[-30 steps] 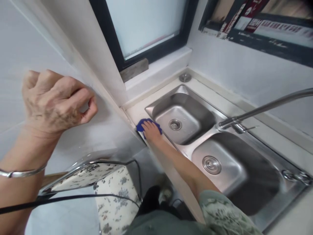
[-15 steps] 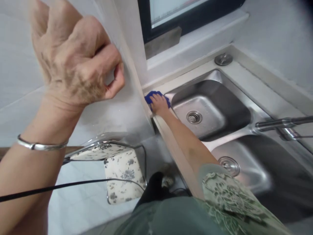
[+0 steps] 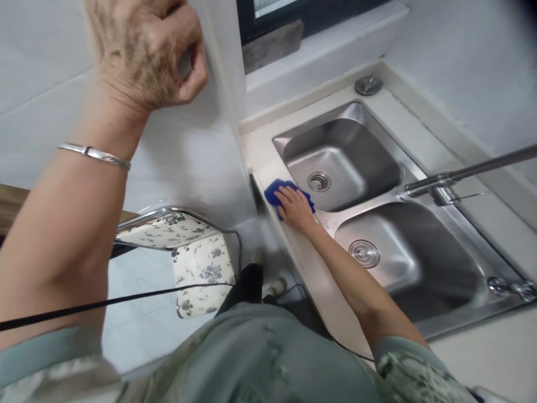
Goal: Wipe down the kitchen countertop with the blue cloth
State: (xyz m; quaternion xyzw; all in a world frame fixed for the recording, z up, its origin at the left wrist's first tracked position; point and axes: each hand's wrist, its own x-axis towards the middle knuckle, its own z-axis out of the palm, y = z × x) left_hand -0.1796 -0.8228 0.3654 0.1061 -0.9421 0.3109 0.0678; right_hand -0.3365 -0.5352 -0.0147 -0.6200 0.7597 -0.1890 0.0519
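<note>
Near the counter's front edge, left of the sink, my right hand (image 3: 296, 208) presses down on a blue cloth (image 3: 277, 194), fingers lying over it. The cloth is bunched beneath the hand, beside the double stainless-steel sink (image 3: 338, 221). Raised close to the camera at the upper left is my left hand (image 3: 146, 53), its fingers curled into a loose fist and a bangle (image 3: 94, 154) on the wrist. The top of this hand is cut off by the frame, and anything inside the fist is hidden.
A faucet (image 3: 436, 182) reaches over the sink divider. A round metal lid (image 3: 368, 85) lies at the counter's back corner. On the floor at left stands a chair with a flower-patterned seat (image 3: 205, 274), and a black cord (image 3: 126, 299) crosses before it. A window frame (image 3: 272, 25) is above.
My right hand has drawn the blue cloth from the wall corner toward me along the counter edge. My left hand sits higher in view. The camera view has shifted.
</note>
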